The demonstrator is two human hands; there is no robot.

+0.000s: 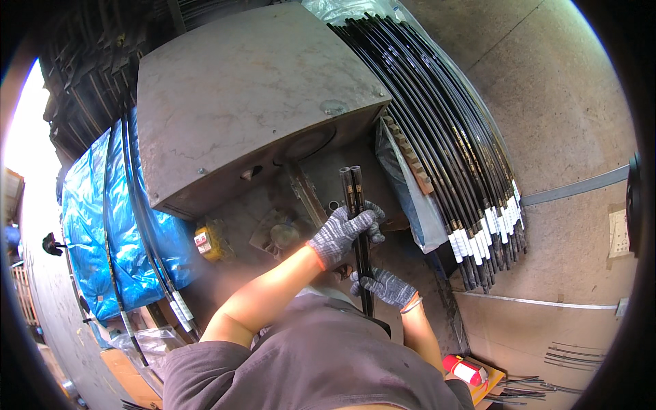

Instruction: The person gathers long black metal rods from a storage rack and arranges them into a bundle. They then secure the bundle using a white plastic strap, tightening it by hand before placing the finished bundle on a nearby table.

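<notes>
Two slim black tubes (353, 195) stand side by side in front of my body, their hollow upper ends level with each other. Around their middle is my left hand (345, 234), in a grey knitted glove, its fingers closed on both. Lower down, my right hand (388, 287), gloved the same way, grips the tubes close to my waist. Their lower ends are hidden against my shirt. Just beyond the tube tops is a large grey metal housing (266, 96) with a narrow bar (305, 191) reaching out from beneath it.
On the right, many long black rods (437, 130) with white labels lie against a notched wooden rack (408, 154). More rods (133, 181) rest on blue plastic sheeting (89, 219) at left. A yellow object (214, 242) lies under the housing; a red cylinder (465, 370) is lower right.
</notes>
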